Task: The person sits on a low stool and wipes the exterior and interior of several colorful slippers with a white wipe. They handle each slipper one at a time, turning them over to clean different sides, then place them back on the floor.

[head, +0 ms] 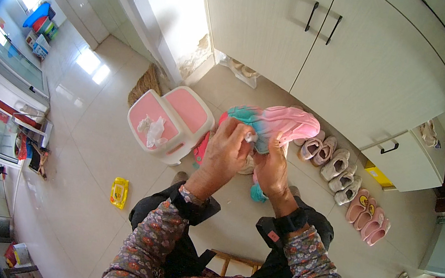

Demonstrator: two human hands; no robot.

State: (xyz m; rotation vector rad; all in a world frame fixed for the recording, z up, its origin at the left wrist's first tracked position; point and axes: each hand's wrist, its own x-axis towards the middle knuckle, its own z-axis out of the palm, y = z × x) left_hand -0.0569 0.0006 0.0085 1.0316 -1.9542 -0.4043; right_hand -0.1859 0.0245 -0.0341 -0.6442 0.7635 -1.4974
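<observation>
A pink and turquoise shoe (289,123) is held up in front of me, its moulded sole towards the camera. My right hand (271,170) grips the shoe's near edge, thumb on the sole. Against its turquoise part, my left hand (225,152) pinches a small crumpled white wipe or tissue (250,136). More pink and turquoise footwear lies on the floor under my hands, partly hidden; a turquoise piece (258,192) shows below my right wrist. Crumpled white wipes (156,131) rest on a pink and white step stool (190,110) to the left.
A yellow wipes packet (119,193) lies on the tiled floor at left. Behind the stool is a straw broom (147,84). Sneakers (335,164) and pink slippers (373,225) line the right side, near a pale cabinet (262,19) with black handles.
</observation>
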